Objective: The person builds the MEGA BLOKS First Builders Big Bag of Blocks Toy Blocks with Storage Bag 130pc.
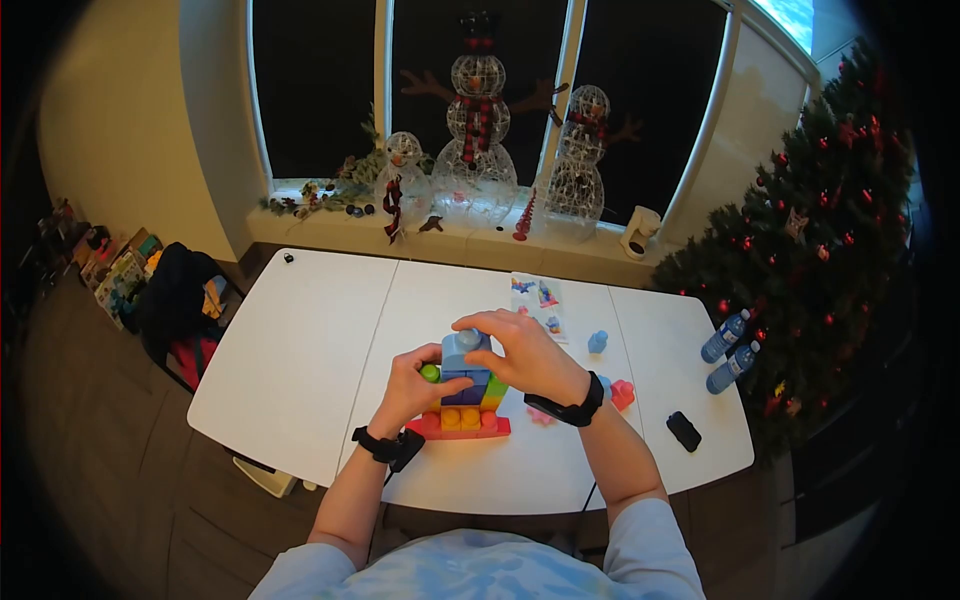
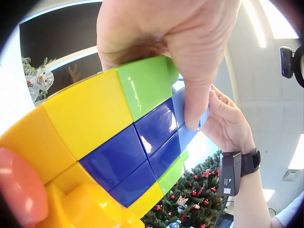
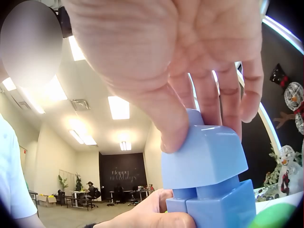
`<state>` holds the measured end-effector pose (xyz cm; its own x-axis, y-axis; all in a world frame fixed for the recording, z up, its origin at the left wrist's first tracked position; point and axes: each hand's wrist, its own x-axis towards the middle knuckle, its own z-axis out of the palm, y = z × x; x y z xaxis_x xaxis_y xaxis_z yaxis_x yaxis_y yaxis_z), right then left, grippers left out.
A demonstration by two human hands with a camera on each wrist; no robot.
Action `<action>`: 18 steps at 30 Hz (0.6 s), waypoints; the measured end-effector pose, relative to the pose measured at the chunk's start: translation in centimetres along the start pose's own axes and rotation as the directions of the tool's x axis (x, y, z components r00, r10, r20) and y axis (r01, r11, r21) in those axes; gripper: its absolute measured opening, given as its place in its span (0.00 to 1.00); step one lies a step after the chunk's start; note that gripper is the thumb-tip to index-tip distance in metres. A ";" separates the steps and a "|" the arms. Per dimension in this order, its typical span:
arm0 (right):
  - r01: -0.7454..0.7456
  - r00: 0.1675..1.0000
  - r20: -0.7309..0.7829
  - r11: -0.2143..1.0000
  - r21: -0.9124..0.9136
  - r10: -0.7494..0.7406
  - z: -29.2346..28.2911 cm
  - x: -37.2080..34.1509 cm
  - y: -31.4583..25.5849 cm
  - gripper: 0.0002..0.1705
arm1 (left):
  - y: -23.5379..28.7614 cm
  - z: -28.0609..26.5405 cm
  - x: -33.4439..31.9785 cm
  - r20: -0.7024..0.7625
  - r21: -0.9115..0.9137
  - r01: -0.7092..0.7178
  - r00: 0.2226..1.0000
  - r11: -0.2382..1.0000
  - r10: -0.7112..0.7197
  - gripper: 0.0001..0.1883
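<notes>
A tower of toy building blocks (image 2: 126,152) stands on the table before me, with navy, yellow and green blocks over a red base (image 1: 435,431). My left hand (image 1: 408,390) grips its upper part, thumb across the near face by a green block (image 2: 145,88). At the top, my right hand (image 1: 530,355) holds a light blue block (image 3: 204,154) with sloped sides, thumb on one side and fingers on the other. That block sits over the studs of a blue block (image 3: 223,204), and part of the studs shows between the two.
Right of the tower lie pink-red blocks (image 1: 622,394) and a small light blue block (image 1: 597,342). A picture sheet (image 1: 530,288) is behind the tower. A phone (image 1: 684,431) and two water bottles (image 1: 733,368) occupy the table's right side.
</notes>
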<state>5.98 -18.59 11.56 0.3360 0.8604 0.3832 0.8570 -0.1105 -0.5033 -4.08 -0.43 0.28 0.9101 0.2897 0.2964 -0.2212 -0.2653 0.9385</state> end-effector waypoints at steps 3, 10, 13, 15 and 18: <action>0.019 0.999 -0.031 1.000 0.001 -0.019 0.2 0.0 0.0 0.21 | 0.1 0.0 0.0 -0.006 -0.007 -0.006 1.000 1.000 0.006 0.23; 0.089 0.990 -0.108 0.996 -0.001 -0.088 1.3 -0.3 0.9 0.23 | -0.1 0.2 -0.1 -0.028 0.007 -0.034 0.999 0.999 0.034 0.22; 0.092 0.988 -0.121 0.996 -0.001 -0.092 1.4 -0.3 1.0 0.23 | -0.3 0.1 0.1 -0.023 0.010 -0.037 0.999 0.999 0.037 0.21; 0.075 0.990 -0.116 0.997 -0.002 -0.075 1.5 -0.4 1.0 0.23 | -0.3 0.2 0.0 -0.018 0.006 -0.040 0.999 0.999 0.040 0.21; 0.083 0.987 -0.140 0.997 0.007 -0.081 1.8 -0.4 1.1 0.22 | -0.2 0.1 0.1 -0.027 0.020 -0.044 0.999 0.999 0.044 0.19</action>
<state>6.08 -18.22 9.48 0.3166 0.7884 0.5275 0.8792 -0.0352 -0.4751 -3.94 -0.45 0.09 0.8895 0.3025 0.3425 -0.2538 -0.2963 0.9208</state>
